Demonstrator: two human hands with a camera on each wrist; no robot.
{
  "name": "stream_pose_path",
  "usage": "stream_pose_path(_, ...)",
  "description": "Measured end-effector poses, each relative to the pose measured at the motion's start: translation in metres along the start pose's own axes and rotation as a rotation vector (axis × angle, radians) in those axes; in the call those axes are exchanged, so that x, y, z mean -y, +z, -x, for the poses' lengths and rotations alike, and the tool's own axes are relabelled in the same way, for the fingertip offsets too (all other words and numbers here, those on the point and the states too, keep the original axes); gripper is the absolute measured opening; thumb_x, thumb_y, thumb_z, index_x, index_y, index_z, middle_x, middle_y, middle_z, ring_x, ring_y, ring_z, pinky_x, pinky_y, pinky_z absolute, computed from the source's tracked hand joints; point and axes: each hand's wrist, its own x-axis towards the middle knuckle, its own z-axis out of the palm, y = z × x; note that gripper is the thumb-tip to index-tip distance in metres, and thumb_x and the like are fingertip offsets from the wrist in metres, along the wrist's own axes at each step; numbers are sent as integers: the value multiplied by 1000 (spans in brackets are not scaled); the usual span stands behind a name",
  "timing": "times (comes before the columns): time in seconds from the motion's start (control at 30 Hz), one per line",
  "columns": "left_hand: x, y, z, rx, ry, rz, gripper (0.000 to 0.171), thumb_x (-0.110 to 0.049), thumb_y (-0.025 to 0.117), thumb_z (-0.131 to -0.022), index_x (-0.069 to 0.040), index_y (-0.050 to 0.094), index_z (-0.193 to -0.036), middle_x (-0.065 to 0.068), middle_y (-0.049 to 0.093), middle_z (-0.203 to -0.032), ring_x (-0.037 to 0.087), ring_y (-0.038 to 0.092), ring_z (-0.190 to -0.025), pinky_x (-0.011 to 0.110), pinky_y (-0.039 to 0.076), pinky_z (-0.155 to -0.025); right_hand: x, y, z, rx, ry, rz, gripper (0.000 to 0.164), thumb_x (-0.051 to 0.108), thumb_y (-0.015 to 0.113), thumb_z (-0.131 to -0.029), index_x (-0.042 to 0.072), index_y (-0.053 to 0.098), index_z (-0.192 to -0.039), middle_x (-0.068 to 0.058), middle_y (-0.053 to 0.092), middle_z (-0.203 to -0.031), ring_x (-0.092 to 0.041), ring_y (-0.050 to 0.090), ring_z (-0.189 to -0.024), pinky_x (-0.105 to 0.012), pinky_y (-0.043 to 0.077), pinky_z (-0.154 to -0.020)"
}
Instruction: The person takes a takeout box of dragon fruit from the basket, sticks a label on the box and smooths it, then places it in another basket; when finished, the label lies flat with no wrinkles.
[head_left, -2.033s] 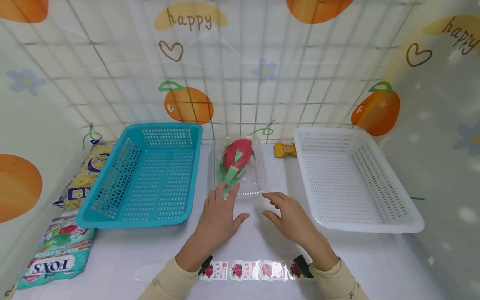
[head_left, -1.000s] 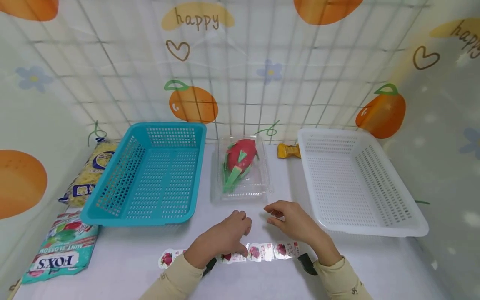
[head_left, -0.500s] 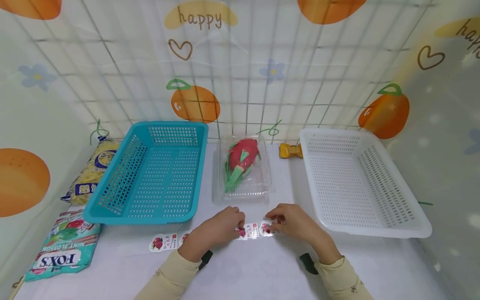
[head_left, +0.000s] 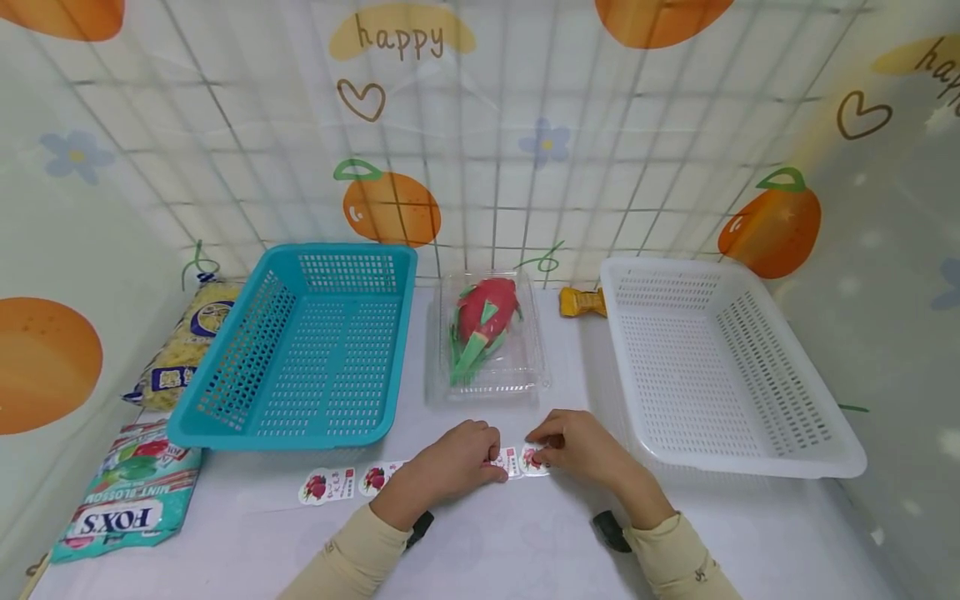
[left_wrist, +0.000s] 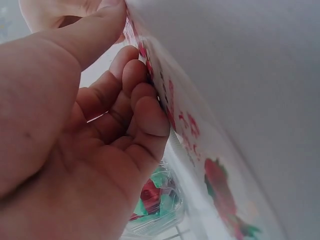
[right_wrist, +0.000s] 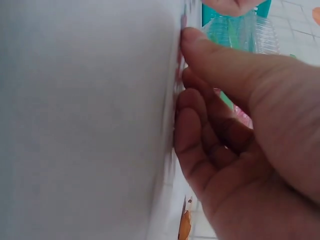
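Note:
A strip of clear-backed stickers [head_left: 326, 486] printed with red fruit lies crosswise on the table. My left hand [head_left: 459, 457] grips at the strip right of its middle, fingers curled and thumb beside them; in the left wrist view the fingertips [left_wrist: 152, 117] rest right against the printed face. At the strip's right end my right hand [head_left: 583, 443] pinches the last sticker [head_left: 534, 460] with thumb and fingertips. My palms and fingers hide parts of the strip. Beyond both hands, a red dragon fruit [head_left: 487, 310] with green scales sits in a clear plastic box [head_left: 517, 362].
A teal basket [head_left: 401, 350] stands left, a white basket [head_left: 750, 460] right. A small golden packet [head_left: 581, 302] touches the white basket's side. On the far left lie a yellow-and-blue food bag [head_left: 176, 354] and a FOX'S candy bag [head_left: 123, 496]. A patterned curtain [head_left: 480, 108] hangs behind.
My left hand has drawn back from the boxed dragon fruit to the sticker strip. The strip has shifted away from me and left, and my right hand has come onto its right end.

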Motion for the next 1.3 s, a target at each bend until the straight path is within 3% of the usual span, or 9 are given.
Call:
stream_pose_path(0.17, 2, 3, -2, -1, -7, 4, 28, -29, 84, -85, -12, 61, -86, -5, 54, -77, 9, 48, -78, 25, 46, -72, 0, 0, 0, 14, 33, -19, 17, 13, 85, -82, 14, 79, -98, 8, 69, -87, -2, 57, -77, -19, 50, -69)
stream_pose_path(0.47, 4, 5, -3, -11, -2, -11, 29, -30, 84, -85, -13, 61, -84, -6, 53, -75, 8, 48, -76, 25, 45, -71, 3, 2, -1, -46, 2, 55, 22, 16, 87, -80, 14, 77, -99, 8, 64, -83, -3, 53, -75, -19, 47, -67)
stream_pose_path(0.67, 5, 7, -4, -28, 9, -11, 31, -32, 85, -84, -13, 59, -81, -8, 52, -74, 8, 47, -75, 24, 44, -70, 6, 2, -4, 13, 46, -6, 13, 9, 84, -83, 12, 76, -92, 8, 67, -81, -1, 55, -72, -18, 48, -65)
stream_pose_path(0.87, 4, 9, -5, -21, 4, -36, 34, -36, 85, -83, -14, 59, -81, -8, 50, -73, 7, 44, -74, 23, 42, -68, 7, 1, -4, 29, 0, 13, 21, 18, 88, -80, 14, 73, -94, 6, 64, -84, -2, 54, -76, -19, 48, -68)
stream_pose_path(1.13, 2, 5, -4, -17, 11, -46, 35, -34, 86, -82, -13, 58, -82, -7, 49, -73, 8, 43, -74, 23, 41, -68, 9, -1, -6, 61, 27, 8, 21, 16, 88, -79, 14, 72, -91, 7, 66, -85, -2, 58, -78, -20, 50, -72)
stream_pose_path(1.3, 2, 5, -4, -12, 0, -32, 35, -35, 85, -83, -14, 57, -85, -8, 48, -75, 9, 46, -77, 24, 44, -72, 9, -1, -6, 101, -24, 22, 22, 16, 87, -80, 17, 68, -90, 8, 61, -87, -3, 53, -78, -20, 47, -71)
